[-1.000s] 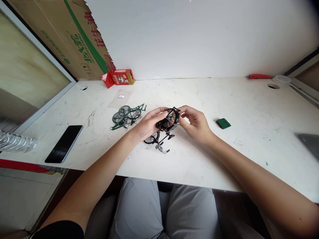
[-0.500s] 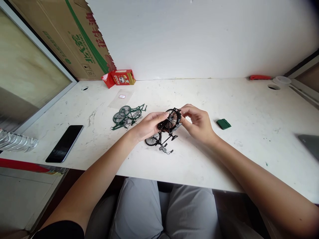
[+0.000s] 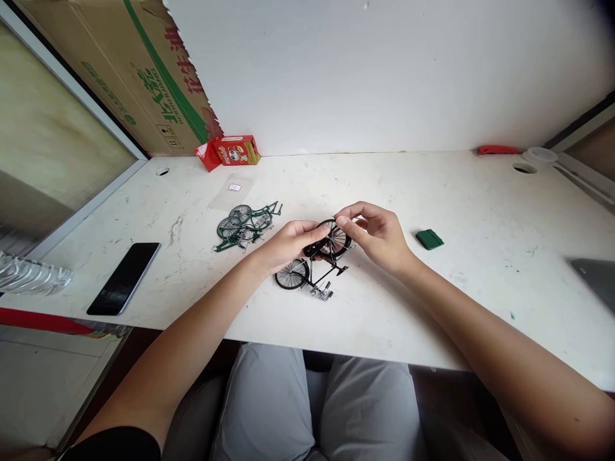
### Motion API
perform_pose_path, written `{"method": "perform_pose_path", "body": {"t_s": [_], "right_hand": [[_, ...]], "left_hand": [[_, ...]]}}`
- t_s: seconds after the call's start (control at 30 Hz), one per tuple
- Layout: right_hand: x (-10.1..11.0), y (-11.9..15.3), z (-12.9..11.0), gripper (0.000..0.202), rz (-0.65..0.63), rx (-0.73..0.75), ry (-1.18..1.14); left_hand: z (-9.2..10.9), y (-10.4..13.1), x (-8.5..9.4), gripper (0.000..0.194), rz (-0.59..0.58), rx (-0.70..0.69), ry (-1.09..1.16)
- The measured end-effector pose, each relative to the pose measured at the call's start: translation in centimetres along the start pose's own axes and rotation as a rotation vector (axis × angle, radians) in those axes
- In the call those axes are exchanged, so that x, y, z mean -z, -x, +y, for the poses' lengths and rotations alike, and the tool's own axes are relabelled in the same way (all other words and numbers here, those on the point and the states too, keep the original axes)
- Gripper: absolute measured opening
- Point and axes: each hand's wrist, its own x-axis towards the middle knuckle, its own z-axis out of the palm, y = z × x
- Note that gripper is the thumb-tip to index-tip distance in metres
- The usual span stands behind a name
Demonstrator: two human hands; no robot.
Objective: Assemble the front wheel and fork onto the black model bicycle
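Note:
A black miniature bicycle (image 3: pixel 324 269) is held over the white table, its silver handlebar hanging toward the front edge. My left hand (image 3: pixel 291 244) grips it near the upper wheel, thumb on top, other fingers partly hidden behind it. At the rim of that same wheel, the thumb and index finger of my right hand (image 3: pixel 372 235) are pinched together. Left of my hands lie green miniature bicycle parts (image 3: pixel 245 225), with two or more spoked wheels among them. A small dark green piece (image 3: pixel 429 239) rests on the table to the right.
A phone (image 3: pixel 123 279) and a clear plastic bottle (image 3: pixel 33 274) are at the left. Toward the back lie a clear bag (image 3: pixel 233 192) and a red box (image 3: pixel 237 151). A red object (image 3: pixel 500 150) and a clear lid (image 3: pixel 540 155) sit at the back right.
The black bicycle has turned a little in my left hand, and its handlebar has swung. My right hand has shifted left, from the wheel's right side to its top.

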Motion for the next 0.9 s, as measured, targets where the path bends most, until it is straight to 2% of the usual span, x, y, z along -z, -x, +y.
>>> {"method": "perform_pose_path", "body": {"t_s": [0.2,0.37,0.53,0.63,0.7,0.73,0.9], "right_hand": [[-0.1,-0.2,0.4,0.032,0.022,-0.007,-0.014],[0.2,-0.4,0.5,0.044,0.06,0.008,-0.009],[2.2,-1.4,1.0,0.044,0.165,0.018,0.06],[3.8,-2.1,2.2,0.036,0.201,0.025,0.291],[4.8,-2.4,3.1,0.031,0.133,0.056,0.521],[5.2,-2.5,3.6,0.029,0.055,0.07,0.596],[6.1,-2.6,4.5,0.03,-0.099,0.062,0.685]], "left_hand": [[-0.1,-0.2,0.3,0.034,0.006,0.035,0.032],[0.0,-0.3,0.4,0.035,0.008,0.047,-0.013],[0.1,-0.3,0.5,0.034,0.023,0.001,-0.018],[0.1,-0.3,0.6,0.033,0.024,-0.013,-0.008],[0.1,-0.4,0.9,0.033,0.038,-0.009,0.005],[0.2,-0.4,1.0,0.033,0.051,-0.009,0.018],[0.9,-0.5,2.5,0.027,0.203,-0.081,0.149]]}}
